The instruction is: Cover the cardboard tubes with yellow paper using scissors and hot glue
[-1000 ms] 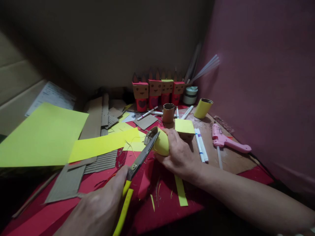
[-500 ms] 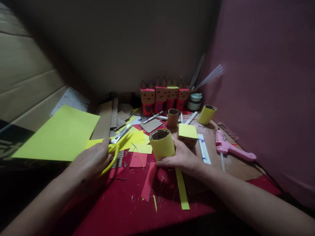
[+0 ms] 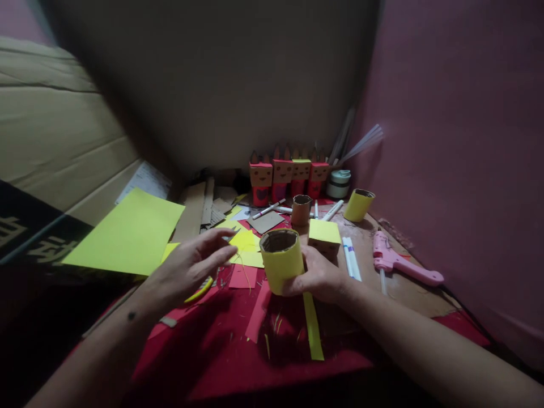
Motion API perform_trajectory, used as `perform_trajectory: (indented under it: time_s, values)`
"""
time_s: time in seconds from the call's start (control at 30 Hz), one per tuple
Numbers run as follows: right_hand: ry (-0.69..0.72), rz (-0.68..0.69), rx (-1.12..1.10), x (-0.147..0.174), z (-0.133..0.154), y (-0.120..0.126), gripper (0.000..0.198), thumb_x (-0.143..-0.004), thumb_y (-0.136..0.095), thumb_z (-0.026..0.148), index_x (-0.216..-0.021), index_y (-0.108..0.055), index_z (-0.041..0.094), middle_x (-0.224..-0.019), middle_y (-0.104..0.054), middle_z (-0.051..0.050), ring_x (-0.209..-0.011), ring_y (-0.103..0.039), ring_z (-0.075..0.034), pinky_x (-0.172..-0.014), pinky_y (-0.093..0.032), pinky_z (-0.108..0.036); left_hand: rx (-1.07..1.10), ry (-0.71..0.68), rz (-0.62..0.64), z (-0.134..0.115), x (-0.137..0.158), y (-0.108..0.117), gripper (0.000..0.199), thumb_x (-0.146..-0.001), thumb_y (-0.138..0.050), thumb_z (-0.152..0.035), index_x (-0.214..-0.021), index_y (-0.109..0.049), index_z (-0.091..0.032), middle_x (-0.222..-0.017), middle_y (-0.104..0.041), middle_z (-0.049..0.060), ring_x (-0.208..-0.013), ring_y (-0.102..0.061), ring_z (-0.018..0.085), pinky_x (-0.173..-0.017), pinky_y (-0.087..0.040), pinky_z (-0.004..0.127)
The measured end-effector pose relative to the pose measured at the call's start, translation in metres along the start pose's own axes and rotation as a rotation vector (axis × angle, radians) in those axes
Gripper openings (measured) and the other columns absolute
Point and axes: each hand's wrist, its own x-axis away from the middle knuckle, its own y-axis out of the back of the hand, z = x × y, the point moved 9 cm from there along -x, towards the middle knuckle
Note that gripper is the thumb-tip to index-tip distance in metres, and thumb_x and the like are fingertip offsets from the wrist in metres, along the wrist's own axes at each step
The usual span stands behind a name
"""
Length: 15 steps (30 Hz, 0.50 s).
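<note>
My right hand (image 3: 318,276) grips a cardboard tube wrapped in yellow paper (image 3: 280,265), held upright with its hollow top showing. To its left, my left hand (image 3: 191,265) is off the table with its fingers apart and nothing in them. Beneath that hand lie yellow-handled scissors (image 3: 199,290), mostly hidden; a handle and the blade tips show. Just behind my right hand sits a small cardboard box with a yellow top (image 3: 324,232). A yellow paper strip (image 3: 313,331) and a red paper strip (image 3: 258,317) lie below the tube.
Several box-headed cardboard figures (image 3: 282,173) line the back. A plain cardboard tube (image 3: 301,210), another yellow tube (image 3: 359,205) and white markers (image 3: 351,258) stand or lie nearer. A pink glue gun (image 3: 403,266) rests at right, a large yellow sheet (image 3: 127,235) at left.
My left hand has let go of the scissors, which now lie on the table, and has moved right toward the tube. My right hand still holds the yellow tube.
</note>
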Motion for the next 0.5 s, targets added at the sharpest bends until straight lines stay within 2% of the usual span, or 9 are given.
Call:
perform_trajectory:
  time_s: [0.03,0.1,0.13,0.27,0.37,0.5]
  values:
    - [0.012,-0.007,0.035,0.0,0.001,0.0,0.053,-0.052,-0.087,0.014,-0.098,-0.062,0.016,-0.083,-0.061,-0.001,-0.073,-0.055,-0.014,-0.067,-0.046,-0.027,0.166,-0.073,0.023,-0.018,0.005,-0.009,0.054,-0.082,-0.056,-0.051,-0.128,-0.046,-0.024,-0.092,-0.062,0.004,-0.065,-0.057,0.017,-0.061,-0.049,0.033]
    - [0.045,-0.037,0.136,0.001,0.004,-0.002,0.057,-0.055,-0.085,0.013,-0.105,-0.059,0.017,-0.086,-0.06,0.0,-0.076,-0.056,-0.015,-0.068,-0.046,-0.028,0.261,-0.13,-0.006,-0.04,0.012,-0.023,0.063,-0.074,-0.07,-0.046,-0.128,-0.045,-0.026,-0.101,-0.06,0.004,-0.067,-0.056,0.015,-0.061,-0.05,0.031]
    - [0.071,-0.047,0.188,0.002,0.006,-0.003,0.059,-0.056,-0.084,0.013,-0.108,-0.057,0.017,-0.089,-0.06,-0.001,-0.078,-0.056,-0.016,-0.07,-0.047,-0.028,0.264,-0.127,-0.038,-0.045,0.014,-0.028,0.064,-0.071,-0.074,-0.044,-0.126,-0.045,-0.025,-0.101,-0.06,0.004,-0.067,-0.056,0.015,-0.059,-0.049,0.031]
    - [0.219,-0.023,0.31,0.006,0.018,-0.015,0.059,-0.064,-0.08,0.015,-0.116,-0.051,0.019,-0.099,-0.058,-0.002,-0.088,-0.057,-0.018,-0.077,-0.049,-0.031,0.339,-0.17,-0.123,-0.057,0.011,-0.038,0.05,-0.069,-0.078,-0.037,-0.109,-0.052,-0.022,-0.1,-0.062,0.004,-0.092,-0.061,0.022,-0.078,-0.051,0.036]
    - [0.2,0.042,0.333,0.007,0.021,-0.02,0.053,-0.068,-0.078,0.017,-0.114,-0.053,0.019,-0.1,-0.058,-0.002,-0.089,-0.057,-0.017,-0.077,-0.048,-0.03,0.329,-0.246,0.008,-0.067,0.01,-0.041,0.039,-0.074,-0.075,-0.024,-0.107,-0.055,-0.021,-0.1,-0.063,0.003,-0.092,-0.061,0.02,-0.078,-0.05,0.033]
    - [0.1,0.222,0.266,0.008,0.018,-0.028,0.053,-0.059,-0.083,0.016,-0.106,-0.058,0.019,-0.095,-0.059,0.0,-0.09,-0.057,-0.018,-0.084,-0.047,-0.033,0.298,-0.366,0.252,-0.082,0.018,-0.049,0.045,-0.074,-0.074,-0.017,-0.116,-0.057,-0.024,-0.104,-0.063,0.001,-0.097,-0.06,0.019,-0.086,-0.048,0.032]
